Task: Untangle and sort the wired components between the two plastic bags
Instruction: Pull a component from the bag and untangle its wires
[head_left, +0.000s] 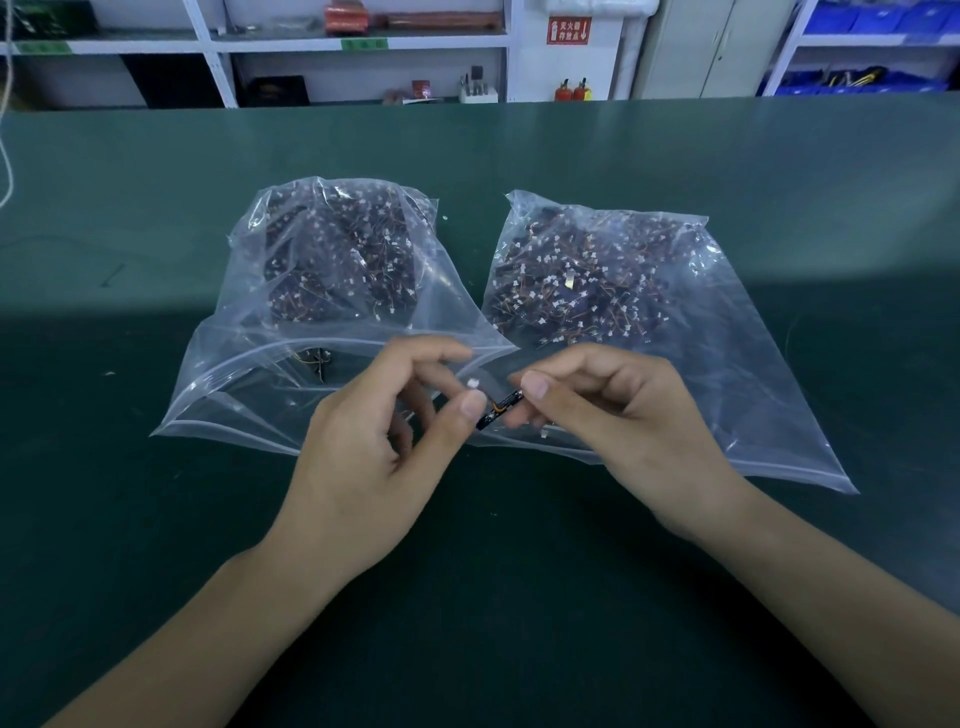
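You hold one wired component (497, 410) between both hands: your left hand (382, 441) and your right hand (613, 410) pinch it with curled fingers, over the near edges of the left bag (332, 291) and right bag (675, 322) on the green table (156, 208).

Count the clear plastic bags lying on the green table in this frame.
2. The left bag lies ahead of the left hand; the right bag lies ahead of the right hand. Both hold wired components. None seems hidden.
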